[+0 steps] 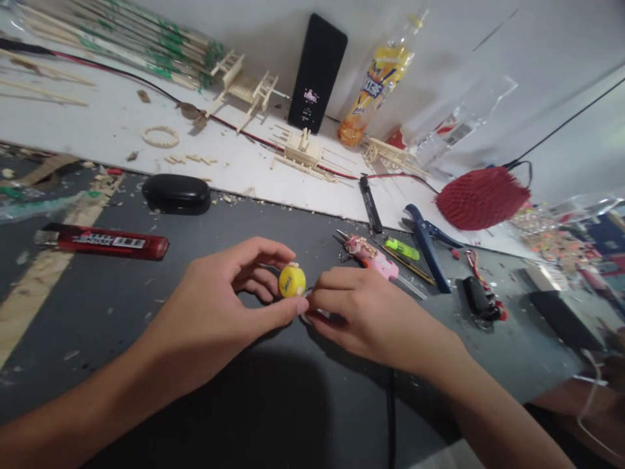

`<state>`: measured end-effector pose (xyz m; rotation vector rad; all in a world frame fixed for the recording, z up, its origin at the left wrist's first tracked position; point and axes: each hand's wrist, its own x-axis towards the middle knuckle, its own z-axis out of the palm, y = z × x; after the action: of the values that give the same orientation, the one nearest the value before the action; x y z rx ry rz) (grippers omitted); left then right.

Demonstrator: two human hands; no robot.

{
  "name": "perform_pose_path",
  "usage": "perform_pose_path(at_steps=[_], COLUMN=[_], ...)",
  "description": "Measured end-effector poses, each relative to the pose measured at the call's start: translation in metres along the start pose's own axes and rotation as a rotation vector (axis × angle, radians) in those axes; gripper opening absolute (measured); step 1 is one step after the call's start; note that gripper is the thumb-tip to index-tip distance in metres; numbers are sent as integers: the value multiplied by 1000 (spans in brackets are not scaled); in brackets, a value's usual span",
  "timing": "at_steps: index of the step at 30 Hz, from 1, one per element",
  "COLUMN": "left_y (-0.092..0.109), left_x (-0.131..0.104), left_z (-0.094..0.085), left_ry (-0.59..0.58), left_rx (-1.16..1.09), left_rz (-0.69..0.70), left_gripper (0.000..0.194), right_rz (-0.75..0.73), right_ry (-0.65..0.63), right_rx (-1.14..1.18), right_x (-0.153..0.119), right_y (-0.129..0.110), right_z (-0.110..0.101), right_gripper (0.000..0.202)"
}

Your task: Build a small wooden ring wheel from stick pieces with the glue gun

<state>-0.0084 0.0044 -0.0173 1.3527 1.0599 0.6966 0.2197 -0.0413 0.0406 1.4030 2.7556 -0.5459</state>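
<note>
Between the thumb and fingers of my left hand (pixel 229 286) is a small round yellow object (pixel 291 281) with dark blue lettering and pale bits on its top and lower edge. Its exact kind I cannot tell. My right hand (pixel 359 312) is close beside it on the right, fingers pinched together near my left thumb tip. A thin greyish edge shows at those fingertips, too small to name. Just beyond my right hand lies a pink tool (pixel 368 254) with a pointed metal tip, and a bright green marker (pixel 402 249).
A black oval case (pixel 176 193) and a red utility knife (pixel 105 242) lie left. Blue-handled cutters (pixel 430 244) and a black pen (pixel 370 205) lie right. Behind, small wooden stick models (pixel 303 151), a leaning phone (pixel 317 75) and a drink bottle (pixel 375 88) stand on white board.
</note>
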Motion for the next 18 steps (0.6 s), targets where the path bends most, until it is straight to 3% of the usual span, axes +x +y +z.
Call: perform_pose_path(at_steps=[4, 18], left_y=[0, 2], left_x=[1, 0], left_z=[-1, -2], left_ry=[-8, -13], left_rx=[2, 26], left_rz=[2, 9], left_gripper=[52, 50], right_rz=[-56, 16], right_ry=[-67, -138], right_rx=[-125, -47], right_x=[7, 14], right_y=[-1, -6], right_z=[-3, -6], right_gripper=[17, 15])
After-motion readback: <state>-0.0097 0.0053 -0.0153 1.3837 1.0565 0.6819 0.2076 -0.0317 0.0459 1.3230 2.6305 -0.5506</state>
